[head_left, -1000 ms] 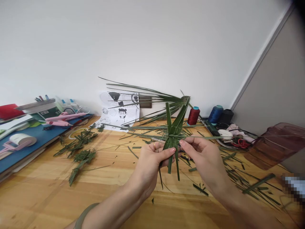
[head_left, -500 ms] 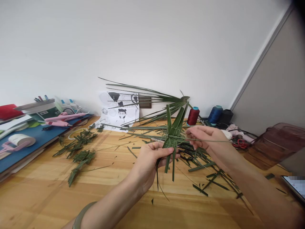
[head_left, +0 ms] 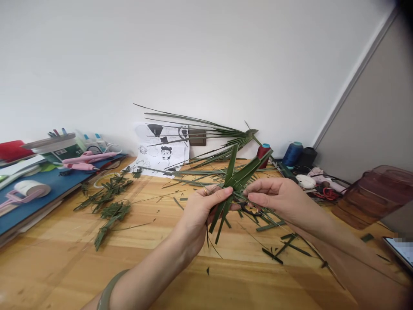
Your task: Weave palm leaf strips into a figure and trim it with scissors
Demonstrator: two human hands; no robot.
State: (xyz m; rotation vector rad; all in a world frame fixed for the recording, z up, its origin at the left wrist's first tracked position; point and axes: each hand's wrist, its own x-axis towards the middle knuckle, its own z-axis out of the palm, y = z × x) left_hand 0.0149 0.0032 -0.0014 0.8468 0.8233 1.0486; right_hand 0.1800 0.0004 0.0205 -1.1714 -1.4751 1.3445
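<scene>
My left hand (head_left: 206, 211) grips a green woven palm-leaf piece (head_left: 237, 176) above the table, thumb pressed on its crossing point. Flat leaf strips stick out of it, up and to the right and down below the hand. At its right side my right hand (head_left: 271, 193) is closed, thumb and forefinger pinched together at a thin leaf strand that trails back over the forearm. The exact pinch point is partly hidden. Behind and below the hands lie cut leaf strips (head_left: 271, 226) and part of a dark scissor handle (head_left: 250, 209).
A fan palm leaf (head_left: 245, 135) leans against the wall beside a printed drawing sheet (head_left: 164, 150). Thread spools (head_left: 292, 153) stand at the back right, near a tinted plastic container (head_left: 368, 198). Woven leaf pieces (head_left: 112, 211) lie left, by a pink glue gun (head_left: 84, 160).
My right hand has moved down and closed at the piece's right side. The woven piece has tilted to the right, its upper strips now partly covering the red spool.
</scene>
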